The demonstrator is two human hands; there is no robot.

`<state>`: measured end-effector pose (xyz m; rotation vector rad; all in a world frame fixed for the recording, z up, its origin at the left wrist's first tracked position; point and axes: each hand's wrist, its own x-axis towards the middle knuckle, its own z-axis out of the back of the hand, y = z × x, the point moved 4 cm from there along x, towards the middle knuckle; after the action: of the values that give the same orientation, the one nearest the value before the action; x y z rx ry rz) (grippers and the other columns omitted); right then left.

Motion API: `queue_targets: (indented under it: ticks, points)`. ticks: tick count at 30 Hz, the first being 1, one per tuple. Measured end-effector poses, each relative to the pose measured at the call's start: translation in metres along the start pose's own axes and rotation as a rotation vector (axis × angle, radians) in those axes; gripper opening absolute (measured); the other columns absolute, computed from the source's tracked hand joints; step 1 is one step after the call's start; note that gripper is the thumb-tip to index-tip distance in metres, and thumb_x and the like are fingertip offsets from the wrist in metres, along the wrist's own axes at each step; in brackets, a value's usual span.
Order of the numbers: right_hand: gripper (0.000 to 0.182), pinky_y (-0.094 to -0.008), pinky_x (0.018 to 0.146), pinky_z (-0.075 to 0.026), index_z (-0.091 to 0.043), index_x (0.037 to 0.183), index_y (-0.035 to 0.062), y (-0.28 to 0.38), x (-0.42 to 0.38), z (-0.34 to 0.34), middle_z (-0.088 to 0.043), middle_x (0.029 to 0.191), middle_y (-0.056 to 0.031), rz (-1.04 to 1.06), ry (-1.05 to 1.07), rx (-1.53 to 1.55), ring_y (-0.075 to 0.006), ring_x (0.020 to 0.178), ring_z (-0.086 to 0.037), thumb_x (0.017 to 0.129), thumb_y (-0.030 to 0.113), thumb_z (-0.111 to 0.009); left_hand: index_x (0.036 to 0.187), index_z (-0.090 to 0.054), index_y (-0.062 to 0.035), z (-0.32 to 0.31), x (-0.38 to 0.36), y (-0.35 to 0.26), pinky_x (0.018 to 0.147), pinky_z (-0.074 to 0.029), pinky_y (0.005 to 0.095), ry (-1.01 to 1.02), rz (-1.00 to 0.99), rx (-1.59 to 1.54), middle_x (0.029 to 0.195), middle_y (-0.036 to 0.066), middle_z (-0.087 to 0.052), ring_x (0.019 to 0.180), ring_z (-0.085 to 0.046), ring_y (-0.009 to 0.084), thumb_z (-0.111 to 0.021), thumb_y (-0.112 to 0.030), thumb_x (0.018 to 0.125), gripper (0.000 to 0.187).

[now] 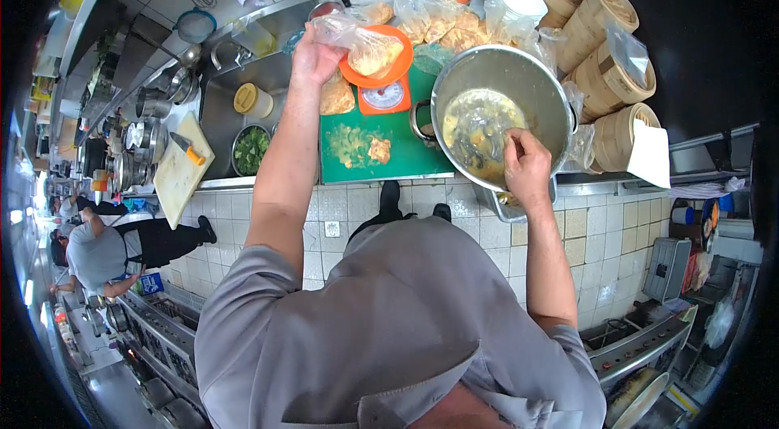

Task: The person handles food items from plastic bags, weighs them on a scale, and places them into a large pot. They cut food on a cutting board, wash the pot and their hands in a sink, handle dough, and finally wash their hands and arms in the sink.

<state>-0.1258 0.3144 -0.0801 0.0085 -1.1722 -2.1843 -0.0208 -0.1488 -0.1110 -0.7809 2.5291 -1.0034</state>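
Observation:
My left hand [315,62] grips the top of a clear plastic bag [375,54] with pale yellowish food in it. The bag's lower part sits in the orange pan [404,66] of a kitchen scale [385,97]. My right hand [529,165] is closed in a pinch over the near right side of a large metal pot [548,96]. What those fingers hold, if anything, I cannot make out. Inside the pot lies a wet yellowish liquid with pieces [480,125]. Bits of food [379,150] lie on the green cutting board [422,160] below the scale.
Filled plastic bags [442,22] and white containers [519,1] line the back wall. Bamboo steamers [600,76] stand right of the pot. To the left are a sink [219,88], a bowl of greens [251,147] and a knife [188,149] on a white board [180,182]. A person [97,255] works farther left.

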Motion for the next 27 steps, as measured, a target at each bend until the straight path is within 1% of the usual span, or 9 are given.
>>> queue_targets:
  ticks: [8, 12, 14, 16, 18, 20, 22, 24, 27]
  points:
    - [0.013, -0.0385, 0.067, -0.053, -0.070, 0.100, 0.0015, -0.004, -0.003, 0.001, -0.069, 0.081, -0.0188, 0.022, -0.008, 0.098, -0.0312, 0.070, -0.068, 0.091, 0.008, -0.062, 0.128, -0.047, -0.0048, -0.012, -0.031, -0.010, 0.112, -0.038, 0.0557, -0.211, -0.020, -0.063, 0.135, 0.022, -0.054, 0.131, -0.050, 0.0385, -0.055, -0.052, 0.101, 0.055]
    - [0.015, -0.0396, 0.072, -0.055, -0.069, 0.102, 0.0011, -0.004, -0.002, 0.002, -0.070, 0.086, -0.0193, -0.006, 0.035, 0.064, -0.0331, 0.077, -0.070, 0.090, 0.008, -0.063, 0.125, -0.046, -0.0041, 0.009, -0.048, -0.018, 0.113, -0.039, 0.0542, -0.282, -0.046, -0.066, 0.132, 0.022, -0.052, 0.125, -0.052, 0.0380, -0.058, -0.052, 0.099, 0.055]
    - [0.015, -0.0400, 0.074, -0.056, -0.069, 0.102, 0.0009, -0.006, 0.004, 0.002, -0.071, 0.091, -0.0198, -0.028, 0.078, 0.056, -0.0339, 0.082, -0.070, 0.089, 0.007, -0.064, 0.119, -0.051, -0.0062, 0.047, -0.068, -0.023, 0.098, -0.050, 0.0529, -0.346, -0.136, 0.258, 0.120, 0.018, -0.061, 0.109, -0.061, 0.0349, -0.063, -0.049, 0.097, 0.050]
    - [0.017, -0.0408, 0.080, -0.056, -0.069, 0.103, 0.0006, -0.005, 0.009, 0.005, -0.070, 0.100, -0.0205, 0.057, -0.042, -0.026, -0.0354, 0.090, -0.070, 0.088, 0.007, -0.065, 0.112, -0.056, -0.0065, 0.102, -0.109, -0.013, 0.087, -0.054, 0.0448, -0.514, -0.123, 0.778, 0.108, 0.015, -0.067, 0.092, -0.066, 0.0306, -0.066, -0.041, 0.097, 0.039]
    - [0.018, -0.0407, 0.084, -0.055, -0.069, 0.103, 0.0007, 0.013, 0.016, 0.006, -0.070, 0.105, -0.0205, 0.056, -0.092, 0.003, -0.0361, 0.096, -0.069, 0.086, 0.004, -0.064, 0.107, -0.061, -0.0055, 0.178, -0.162, 0.012, 0.082, -0.054, 0.0415, -0.533, -0.114, 1.560, 0.097, 0.016, -0.071, 0.085, -0.068, 0.0305, -0.071, -0.032, 0.091, 0.032]
    - [0.020, -0.0411, 0.088, -0.054, -0.069, 0.104, 0.0007, 0.044, 0.022, 0.003, -0.070, 0.103, -0.0199, 0.052, -0.142, 0.203, -0.0365, 0.097, -0.068, 0.085, 0.000, -0.062, 0.102, -0.061, -0.0015, 0.182, -0.230, 0.038, 0.084, -0.053, 0.0413, -0.623, 0.037, 1.767, 0.094, 0.022, -0.070, 0.090, -0.069, 0.0324, -0.076, -0.026, 0.084, 0.034]
    - [0.020, -0.0417, 0.089, -0.054, -0.068, 0.104, -0.0001, 0.075, 0.023, -0.017, -0.069, 0.102, -0.0196, 0.205, -0.148, 0.129, -0.0370, 0.098, -0.068, 0.084, -0.002, -0.063, 0.103, -0.061, -0.0009, 0.211, -0.259, 0.063, 0.085, -0.053, 0.0425, -0.602, 0.015, 1.731, 0.095, 0.023, -0.070, 0.093, -0.069, 0.0353, -0.076, -0.024, 0.082, 0.034]
    - [0.020, -0.0446, 0.088, -0.054, -0.068, 0.103, -0.0008, 0.116, 0.019, -0.050, -0.069, 0.103, -0.0212, 0.379, -0.025, 0.176, -0.0384, 0.098, -0.067, 0.084, -0.001, -0.063, 0.104, -0.061, -0.0002, 0.218, -0.270, 0.071, 0.087, -0.053, 0.0436, -0.595, -0.014, 1.683, 0.096, 0.024, -0.070, 0.096, -0.069, 0.0382, -0.076, -0.022, 0.080, 0.035]
    - [0.022, -0.0470, 0.087, -0.054, -0.068, 0.105, -0.0001, 0.130, 0.012, -0.131, -0.068, 0.106, -0.0234, 0.441, 0.218, 0.159, -0.0400, 0.101, -0.066, 0.085, 0.000, -0.061, 0.110, -0.059, 0.0030, 0.198, -0.263, 0.072, 0.092, -0.051, 0.0446, -0.537, 0.039, 1.715, 0.103, 0.027, -0.069, 0.102, -0.067, 0.0431, -0.070, -0.015, 0.081, 0.036]
